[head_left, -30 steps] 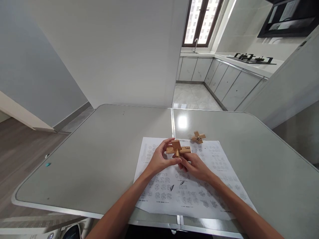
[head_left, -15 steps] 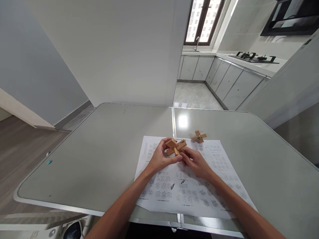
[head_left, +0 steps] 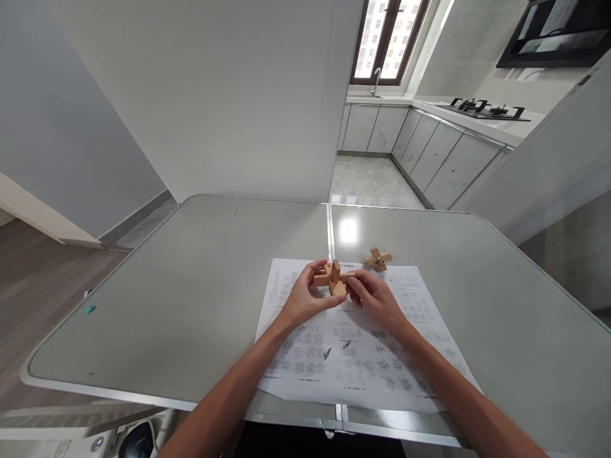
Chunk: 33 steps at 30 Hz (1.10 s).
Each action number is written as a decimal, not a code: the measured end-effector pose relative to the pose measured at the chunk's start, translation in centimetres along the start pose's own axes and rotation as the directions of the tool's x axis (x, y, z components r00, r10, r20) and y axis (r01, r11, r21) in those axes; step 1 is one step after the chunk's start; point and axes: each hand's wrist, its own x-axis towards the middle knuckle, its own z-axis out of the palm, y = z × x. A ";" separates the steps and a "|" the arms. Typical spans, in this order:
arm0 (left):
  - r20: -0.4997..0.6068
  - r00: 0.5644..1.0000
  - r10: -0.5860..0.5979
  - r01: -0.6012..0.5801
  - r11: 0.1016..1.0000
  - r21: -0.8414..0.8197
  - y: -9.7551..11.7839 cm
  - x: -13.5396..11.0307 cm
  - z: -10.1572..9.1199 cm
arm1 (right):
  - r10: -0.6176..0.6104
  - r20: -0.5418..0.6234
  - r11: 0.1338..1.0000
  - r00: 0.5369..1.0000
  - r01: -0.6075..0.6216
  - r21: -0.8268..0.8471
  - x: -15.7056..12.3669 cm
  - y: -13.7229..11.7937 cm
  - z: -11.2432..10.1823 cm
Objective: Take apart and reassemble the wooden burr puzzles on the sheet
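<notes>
And there it was, the wooden cross-shaped puzzle (head_left: 335, 280), up in both hands above the far part of the printed sheet, its blocky arms sticking out several ways! The left hand (head_left: 300, 300) had it firmly, fingers curled around the left side and thumb reaching along beneath in front; the right hand (head_left: 377, 304) was closed on the right-hand arm, thumb and fingers pinching its end. Just beyond, at the far edge of the sheet (head_left: 372, 398), sat a second wooden piece (head_left: 379, 260), crossed in shape and darkly marked on one face. Under it all lay the grey table (head_left: 167, 305), a metal seam running down it, with a small teal object (head_left: 90, 310) way over near the left edge. Farther back, the kitchen: pale cabinets (head_left: 439, 156), a black stove (head_left: 484, 112), a faucet (head_left: 376, 81) before the window (head_left: 387, 41).
</notes>
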 end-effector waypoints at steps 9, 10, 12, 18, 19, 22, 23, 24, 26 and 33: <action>-0.005 0.999 0.032 -0.030 0.974 0.225 1.2 -0.4 0.0 | -0.103 -0.069 0.962 0.992 0.082 -0.260 0.2 0.1 -0.3; -0.011 0.999 0.051 -0.046 0.963 0.266 1.2 -0.4 0.0 | -0.120 -0.066 0.952 0.991 0.096 -0.291 0.2 0.2 -0.4; -0.022 0.996 0.091 -0.078 0.939 0.334 1.3 -0.3 0.0 | -0.132 -0.054 0.946 0.990 0.109 -0.304 0.3 0.6 -0.4; 0.005 0.993 0.122 -0.114 0.911 0.396 0.9 -0.2 -0.3 | -0.098 -0.034 0.950 0.995 0.084 -0.300 0.2 1.3 -0.5; 0.013 0.993 0.120 -0.115 0.914 0.390 0.8 -0.2 -0.4 | -0.101 -0.037 0.947 0.994 0.085 -0.309 0.2 1.3 -0.6; 0.018 0.992 0.127 -0.124 0.922 0.368 0.5 -0.1 -0.4 | -0.108 -0.046 0.942 0.993 0.087 -0.324 0.3 1.3 -0.7; 0.018 0.991 0.130 -0.128 0.921 0.367 0.5 -0.1 -0.4 | -0.107 -0.047 0.942 0.993 0.086 -0.324 0.3 1.3 -0.8; 0.019 0.991 0.131 -0.129 0.920 0.370 0.5 -0.1 -0.4 | -0.104 -0.046 0.943 0.993 0.084 -0.323 0.4 1.3 -0.8; 0.024 0.992 0.122 -0.122 0.917 0.379 0.7 -0.1 -0.3 | -0.093 -0.045 0.946 0.995 0.075 -0.314 0.4 1.3 -0.8; 0.029 0.993 0.113 -0.116 0.913 0.390 0.9 0.0 -0.3 | -0.040 -0.040 0.967 0.998 0.029 -0.254 0.4 1.2 -1.0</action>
